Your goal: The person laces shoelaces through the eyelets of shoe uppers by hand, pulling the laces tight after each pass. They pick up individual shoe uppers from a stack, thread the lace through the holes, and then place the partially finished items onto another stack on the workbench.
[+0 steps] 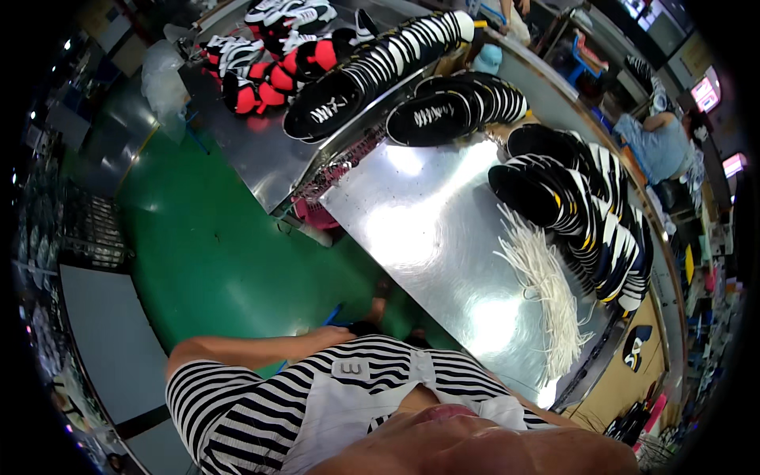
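Observation:
My left hand [336,337] rests low in front of my body, close to my lap, away from the table. Its fingers are hidden or too small to read, so whether it holds anything does not show. My right hand is out of sight; only a bit of skin shows beside the striped shirt. Nearest on the shiny metal table [427,261] lies a loose bundle of white shoelaces [546,293]. Behind it, black-and-white striped shoes [594,206] stand nested in rows on the right. Another nested row of black shoes [459,108] sits at the table's far edge.
A second metal surface [261,158] carries a long row of striped shoes [372,71] and red-and-black shoes [277,75]. Green floor [198,245] lies to the left, with a grey panel [111,340]. A person in light blue [653,146] sits beyond the wooden ledge.

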Tool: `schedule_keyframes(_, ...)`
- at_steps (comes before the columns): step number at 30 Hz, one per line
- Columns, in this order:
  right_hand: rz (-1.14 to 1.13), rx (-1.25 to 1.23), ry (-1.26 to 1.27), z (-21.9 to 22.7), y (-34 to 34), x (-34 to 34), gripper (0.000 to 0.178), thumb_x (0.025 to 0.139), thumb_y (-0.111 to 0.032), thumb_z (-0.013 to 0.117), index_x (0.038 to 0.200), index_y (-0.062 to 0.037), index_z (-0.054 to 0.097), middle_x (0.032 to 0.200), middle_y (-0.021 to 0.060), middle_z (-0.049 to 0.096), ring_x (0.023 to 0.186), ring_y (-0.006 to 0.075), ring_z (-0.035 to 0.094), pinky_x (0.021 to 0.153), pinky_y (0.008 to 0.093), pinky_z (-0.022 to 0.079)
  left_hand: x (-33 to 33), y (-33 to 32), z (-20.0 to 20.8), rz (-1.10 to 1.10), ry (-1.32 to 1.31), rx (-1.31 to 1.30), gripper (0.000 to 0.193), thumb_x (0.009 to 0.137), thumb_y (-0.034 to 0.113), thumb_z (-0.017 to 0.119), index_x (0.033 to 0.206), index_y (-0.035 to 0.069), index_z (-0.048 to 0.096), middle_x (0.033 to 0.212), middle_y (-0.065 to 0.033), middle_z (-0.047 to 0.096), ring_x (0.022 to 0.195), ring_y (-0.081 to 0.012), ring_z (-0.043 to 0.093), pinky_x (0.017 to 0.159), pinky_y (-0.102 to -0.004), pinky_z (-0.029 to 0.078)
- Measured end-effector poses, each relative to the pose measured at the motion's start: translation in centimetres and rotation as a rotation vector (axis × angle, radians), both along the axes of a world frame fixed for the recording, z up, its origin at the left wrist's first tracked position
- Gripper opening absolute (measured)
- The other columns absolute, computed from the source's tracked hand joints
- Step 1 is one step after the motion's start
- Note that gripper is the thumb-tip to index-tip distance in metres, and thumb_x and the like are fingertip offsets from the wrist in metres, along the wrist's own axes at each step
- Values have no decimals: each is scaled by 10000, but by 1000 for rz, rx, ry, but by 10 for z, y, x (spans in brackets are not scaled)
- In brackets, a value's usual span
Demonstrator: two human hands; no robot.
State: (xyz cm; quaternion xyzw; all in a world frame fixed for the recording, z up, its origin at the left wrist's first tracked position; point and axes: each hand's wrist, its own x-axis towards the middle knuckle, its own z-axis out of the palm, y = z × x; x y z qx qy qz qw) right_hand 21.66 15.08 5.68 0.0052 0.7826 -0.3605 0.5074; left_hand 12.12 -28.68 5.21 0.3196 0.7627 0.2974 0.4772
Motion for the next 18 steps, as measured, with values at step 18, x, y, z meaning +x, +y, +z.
schedule_keyframes(18, -519, -562, 9, 13, -54, 95, 276, 840, -74, 731, 1070, -2, 596, 818, -2, 642, 713, 45, 543, 633, 210, 463, 100, 139, 21, 7, -330, 133, 403, 945, 236, 603, 1248, -29, 583, 1147, -172, 659, 1066, -216, 607, 947, -323, 463)
